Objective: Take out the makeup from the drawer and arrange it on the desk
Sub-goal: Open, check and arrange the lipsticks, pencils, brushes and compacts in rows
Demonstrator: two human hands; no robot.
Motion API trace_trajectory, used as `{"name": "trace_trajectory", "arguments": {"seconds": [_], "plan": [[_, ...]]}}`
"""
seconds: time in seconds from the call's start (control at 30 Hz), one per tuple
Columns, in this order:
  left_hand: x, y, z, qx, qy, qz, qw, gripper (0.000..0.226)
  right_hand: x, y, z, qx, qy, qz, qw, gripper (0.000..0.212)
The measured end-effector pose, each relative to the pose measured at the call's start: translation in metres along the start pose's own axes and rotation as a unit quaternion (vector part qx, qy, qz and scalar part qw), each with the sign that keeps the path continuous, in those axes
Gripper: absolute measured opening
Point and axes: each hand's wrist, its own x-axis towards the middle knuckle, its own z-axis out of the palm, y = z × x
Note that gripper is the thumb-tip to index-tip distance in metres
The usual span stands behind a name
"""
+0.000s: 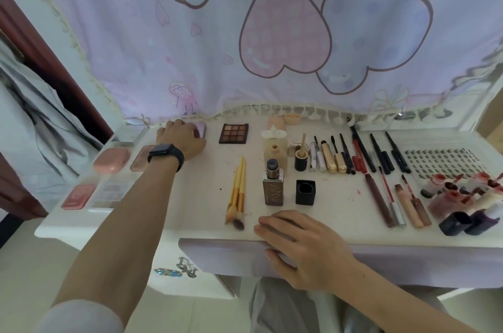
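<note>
Makeup (340, 158) out and spread in rows over the desk (190, 196), crowded toward the right rim; mind any arm sweep there. Below, drawer (231, 256) seemingly pushed in; cannot tell if emptied. Right hand (296, 237) flat on the front edge, fingers straight and close together, thumb tucked under against the drawer front. Tugging from here could jolt the top and topple anything upright.

Lash tray (441, 162) at the right, probably light and likely to slide if nudged. Lip tubes (460, 202) heaped at the right corner, round, liable to roll off.

Foundation bottle (273, 185) upright, uncapped, tall and narrow: likeliest to tip and spill. Brushes (237, 191) just beside the right fingertips, bristles near the edge, easily flicked to the floor.

Lilac compact (202, 128) at the back, beside the eyeshadow palette (233, 133), under the curled fingers of the left hand (181, 139). Watch the outstretched forearm against the pink case (111, 160) near the left rim.

Black cap (305, 191) loose beside the bottle, easily knocked away.
</note>
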Motion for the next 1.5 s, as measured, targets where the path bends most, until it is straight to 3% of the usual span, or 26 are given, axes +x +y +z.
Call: {"name": "trace_trajectory", "arguments": {"seconds": [0.23, 0.4, 0.57, 0.7, 0.93, 1.07, 1.23, 1.3, 1.33, 1.4, 1.47, 1.5], "plan": [[0.021, -0.022, 0.004, 0.011, -0.1, 0.018, 0.995, 0.077, 0.001, -0.001, -0.001, -0.001, -0.002, 0.0, 1.0, 0.038], [0.033, -0.016, 0.001, 0.051, -0.067, 0.04, 0.996, 0.046, 0.002, -0.002, -0.001, 0.0, 0.004, 0.006, 1.0, 0.037], [0.034, -0.015, -0.015, 0.09, -0.068, 0.066, 0.991, 0.055, 0.001, -0.002, 0.0, -0.006, -0.001, 0.007, 1.0, 0.038], [0.027, -0.018, -0.024, 0.033, -0.041, 0.071, 0.996, 0.036, 0.002, -0.002, 0.0, -0.005, 0.006, 0.002, 1.0, 0.037], [-0.012, -0.02, -0.059, -0.131, 0.059, 0.044, 0.989, 0.051, 0.002, -0.002, -0.001, -0.005, 0.014, -0.005, 1.0, 0.037], [-0.067, -0.004, -0.087, -0.318, 0.113, 0.042, 0.94, 0.056, 0.003, -0.002, -0.004, -0.007, 0.001, -0.007, 1.0, 0.038], [-0.157, 0.017, -0.113, -0.458, 0.061, 0.092, 0.882, 0.038, 0.003, -0.012, -0.017, 0.084, 0.019, 0.076, 0.993, 0.037], [-0.185, 0.02, -0.113, -0.474, 0.029, 0.105, 0.874, 0.043, 0.006, -0.023, -0.031, 0.18, 0.081, 0.157, 0.968, 0.039], [-0.199, 0.022, -0.111, -0.479, 0.017, 0.111, 0.871, 0.05, 0.009, -0.032, -0.043, 0.253, 0.118, 0.204, 0.938, 0.039], [-0.219, 0.027, -0.106, -0.446, 0.013, 0.141, 0.884, 0.061, 0.02, -0.046, -0.069, 0.429, 0.155, 0.288, 0.842, 0.038], [-0.237, 0.036, -0.101, -0.404, 0.007, 0.167, 0.899, 0.068, 0.031, -0.054, -0.092, 0.57, 0.113, 0.342, 0.739, 0.04], [-0.246, 0.042, -0.1, -0.397, -0.002, 0.171, 0.902, 0.07, 0.033, -0.055, -0.099, 0.6, 0.081, 0.363, 0.708, 0.038]]}}
